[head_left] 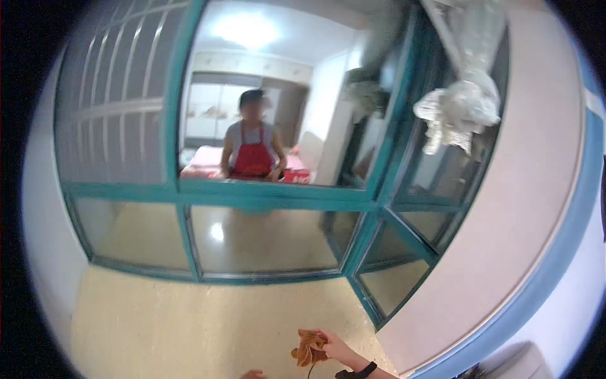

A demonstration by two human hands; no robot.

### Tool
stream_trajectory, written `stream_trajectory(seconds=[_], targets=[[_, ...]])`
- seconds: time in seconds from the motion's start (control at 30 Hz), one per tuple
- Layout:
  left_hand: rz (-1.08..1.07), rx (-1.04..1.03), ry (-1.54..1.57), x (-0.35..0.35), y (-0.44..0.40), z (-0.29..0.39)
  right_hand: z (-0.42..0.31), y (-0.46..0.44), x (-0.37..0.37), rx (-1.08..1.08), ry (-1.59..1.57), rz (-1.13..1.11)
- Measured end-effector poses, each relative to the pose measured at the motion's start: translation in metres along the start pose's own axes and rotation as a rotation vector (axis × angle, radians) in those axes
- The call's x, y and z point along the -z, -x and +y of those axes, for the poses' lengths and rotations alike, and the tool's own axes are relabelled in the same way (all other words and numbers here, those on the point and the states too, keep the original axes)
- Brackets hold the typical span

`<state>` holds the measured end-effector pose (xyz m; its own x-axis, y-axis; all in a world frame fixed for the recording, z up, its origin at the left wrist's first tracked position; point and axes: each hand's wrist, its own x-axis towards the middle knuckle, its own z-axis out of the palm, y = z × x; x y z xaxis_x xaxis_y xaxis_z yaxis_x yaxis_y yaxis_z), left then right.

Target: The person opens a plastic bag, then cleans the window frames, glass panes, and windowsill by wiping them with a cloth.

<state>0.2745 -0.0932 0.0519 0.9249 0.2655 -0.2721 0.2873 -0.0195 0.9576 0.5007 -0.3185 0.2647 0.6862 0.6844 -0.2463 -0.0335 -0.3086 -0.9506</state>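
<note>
A crumpled brown cloth [310, 348] hangs from my right hand [328, 346] near the bottom centre, its fingers closed on it. A black band circles the right wrist. Only a small part of my left hand [254, 374] shows at the bottom edge, to the left of the cloth, its fingers cut off by the frame. Beyond both hands is a pale yellow surface [221, 316] below the window.
A green-framed window [271, 197] spans the view ahead, with a reflected person in a red apron [252, 158] in its glass. A bundled clear plastic bag [470, 104] hangs at the upper right. A pale wall panel [505, 208] with blue trim stands at the right.
</note>
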Motion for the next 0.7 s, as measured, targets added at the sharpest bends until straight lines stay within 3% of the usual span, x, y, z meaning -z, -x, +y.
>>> stream_trajectory(seconds=[0.03, 0.1, 0.23, 0.33, 0.37, 0.43, 0.53, 0.57, 0.7], targets=[[-0.059, -0.067, 0.111, 0.0, -0.005, -0.024, -0.007, 0.007, -0.012, -0.049, -0.058, -0.021], [-0.24, 0.322, 0.093, 0.02, 0.035, 0.101, 0.008, 0.011, -0.029, -0.023, -0.081, 0.0], [-0.17, -0.175, 0.232, 0.025, 0.041, 0.077, 0.0, 0.002, -0.082, -0.009, -0.13, -0.068], [-0.128, -0.237, 0.178, 0.045, 0.078, 0.128, 0.001, 0.001, -0.126, 0.068, -0.103, -0.261], [-0.13, -0.245, 0.251, 0.048, 0.083, 0.131, 0.003, -0.009, -0.137, -0.047, -0.076, -0.375], [-0.147, -0.261, 0.389, 0.049, 0.1, 0.13, -0.004, -0.006, -0.17, -0.092, -0.004, -0.319], [-0.05, -0.081, 0.409, 0.059, 0.114, 0.111, -0.016, -0.01, -0.204, 0.018, 0.089, -0.394], [0.215, -0.189, 0.38, 0.047, 0.109, 0.082, -0.013, -0.007, -0.21, 0.079, 0.114, -0.448], [0.505, -0.032, 0.568, 0.065, 0.162, 0.105, -0.016, -0.007, -0.229, 0.175, 0.045, -0.529]])
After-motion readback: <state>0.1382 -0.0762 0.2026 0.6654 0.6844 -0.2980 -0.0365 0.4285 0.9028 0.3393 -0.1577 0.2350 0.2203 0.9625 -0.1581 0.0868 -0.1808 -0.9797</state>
